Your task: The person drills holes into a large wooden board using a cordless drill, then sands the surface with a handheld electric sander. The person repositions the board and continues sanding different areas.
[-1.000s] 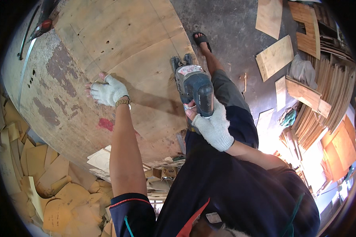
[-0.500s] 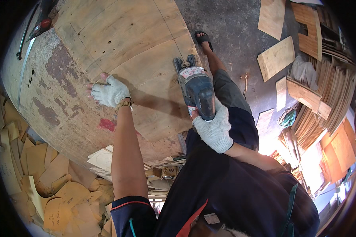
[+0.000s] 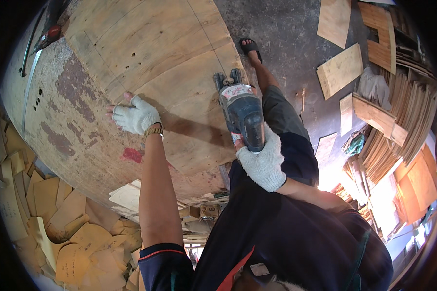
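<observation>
My right hand (image 3: 264, 160), in a white knit glove, grips the handle of a dark blue power saw (image 3: 240, 114). The saw's front sits on the near right part of a pale plywood sheet (image 3: 150, 53) that lies on a worn, stained worktable (image 3: 58, 131). A thin pencil line runs along the sheet ahead of the saw. My left hand (image 3: 133, 116), gloved too and with a gold wristwatch, presses flat on the sheet's left edge, fingers spread.
Plywood offcuts (image 3: 58, 218) are piled at the lower left below the table. Loose boards (image 3: 340, 70) lie on the grey concrete floor at the right, with stacked thin panels (image 3: 398, 140) beyond. My sandalled foot (image 3: 250, 48) stands by the table's right edge.
The saw and my right hand have shifted slightly along the sheet's right side. My left hand stays pressed on the plywood.
</observation>
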`<state>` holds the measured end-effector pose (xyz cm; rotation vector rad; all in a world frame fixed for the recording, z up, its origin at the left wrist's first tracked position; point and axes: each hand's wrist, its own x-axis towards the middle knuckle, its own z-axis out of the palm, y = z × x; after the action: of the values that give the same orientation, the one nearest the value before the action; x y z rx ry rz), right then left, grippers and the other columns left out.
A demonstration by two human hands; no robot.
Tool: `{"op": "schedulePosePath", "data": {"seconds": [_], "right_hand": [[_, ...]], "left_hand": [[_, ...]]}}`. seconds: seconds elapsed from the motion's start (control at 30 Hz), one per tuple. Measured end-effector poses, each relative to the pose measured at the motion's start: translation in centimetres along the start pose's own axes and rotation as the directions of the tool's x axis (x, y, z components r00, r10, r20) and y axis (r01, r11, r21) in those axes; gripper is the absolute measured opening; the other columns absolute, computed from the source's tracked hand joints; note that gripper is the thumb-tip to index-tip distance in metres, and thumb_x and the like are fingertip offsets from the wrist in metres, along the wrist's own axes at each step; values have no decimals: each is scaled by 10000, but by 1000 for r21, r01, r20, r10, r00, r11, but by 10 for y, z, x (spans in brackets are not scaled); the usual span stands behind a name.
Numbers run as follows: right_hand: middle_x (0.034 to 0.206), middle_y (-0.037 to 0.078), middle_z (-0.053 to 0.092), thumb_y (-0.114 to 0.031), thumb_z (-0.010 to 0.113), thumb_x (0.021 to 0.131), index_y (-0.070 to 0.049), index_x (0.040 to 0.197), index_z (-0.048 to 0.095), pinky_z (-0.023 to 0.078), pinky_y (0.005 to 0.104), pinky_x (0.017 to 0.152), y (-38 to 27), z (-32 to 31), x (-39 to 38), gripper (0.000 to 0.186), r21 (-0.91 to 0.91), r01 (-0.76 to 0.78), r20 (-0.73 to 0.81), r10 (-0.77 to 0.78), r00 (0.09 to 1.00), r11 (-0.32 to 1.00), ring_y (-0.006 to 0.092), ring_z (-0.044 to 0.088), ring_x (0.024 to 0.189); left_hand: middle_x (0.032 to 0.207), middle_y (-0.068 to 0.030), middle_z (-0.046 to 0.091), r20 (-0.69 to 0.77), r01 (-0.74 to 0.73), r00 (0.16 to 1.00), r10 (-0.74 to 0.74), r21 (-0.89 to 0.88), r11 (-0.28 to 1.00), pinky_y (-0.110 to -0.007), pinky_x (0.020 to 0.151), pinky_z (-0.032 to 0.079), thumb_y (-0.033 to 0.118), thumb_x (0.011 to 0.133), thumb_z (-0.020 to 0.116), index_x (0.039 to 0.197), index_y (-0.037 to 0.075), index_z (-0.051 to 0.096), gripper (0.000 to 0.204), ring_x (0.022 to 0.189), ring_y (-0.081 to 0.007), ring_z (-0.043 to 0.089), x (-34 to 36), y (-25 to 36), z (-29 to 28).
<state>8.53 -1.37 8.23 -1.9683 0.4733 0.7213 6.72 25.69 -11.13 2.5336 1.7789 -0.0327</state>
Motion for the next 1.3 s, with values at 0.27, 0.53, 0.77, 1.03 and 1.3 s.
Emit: {"op": "schedulePosePath", "data": {"seconds": [0.27,0.53,0.77,1.03,1.3], "right_hand": [[907,179,725,-70,747,760,52,1159,630,560,360,767,7,3,1,434,57,-23,12,22,1000,998,268,745,837],[862,169,711,-90,747,749,34,1097,631,549,370,729,-5,-3,5,387,-71,30,32,-28,999,997,276,724,769],[834,150,699,-76,745,740,28,1101,631,542,352,702,-10,-5,6,393,-145,88,23,-86,996,986,224,701,735],[827,152,695,-69,737,740,28,1121,632,544,352,696,-13,-7,8,407,-156,81,18,-79,997,984,226,697,728],[824,182,692,-78,740,737,35,1127,627,547,370,691,-14,-10,11,421,-171,89,55,-81,995,981,281,703,717]], "left_hand": [[1661,-256,259,-4,-18,1000,19,42,999,-511,1226,257,710,1024,256,1612,-11,234,930,1532,-401,275,-1,-1,1],[1661,-247,264,11,14,1000,-15,50,999,-514,1220,270,705,1024,263,1610,-6,245,921,1522,-406,291,0,1,1],[1657,-245,276,-22,-2,1000,3,57,998,-513,1217,274,693,1026,276,1603,-8,263,908,1515,-403,306,1,-2,4],[1662,-248,262,0,-9,1000,9,53,999,-514,1215,275,697,1028,261,1606,-9,255,912,1514,-399,310,1,-4,5],[1666,-243,260,-9,-5,1000,6,37,999,-518,1216,273,699,1027,269,1608,5,267,904,1515,-404,307,-1,-2,2]]}}
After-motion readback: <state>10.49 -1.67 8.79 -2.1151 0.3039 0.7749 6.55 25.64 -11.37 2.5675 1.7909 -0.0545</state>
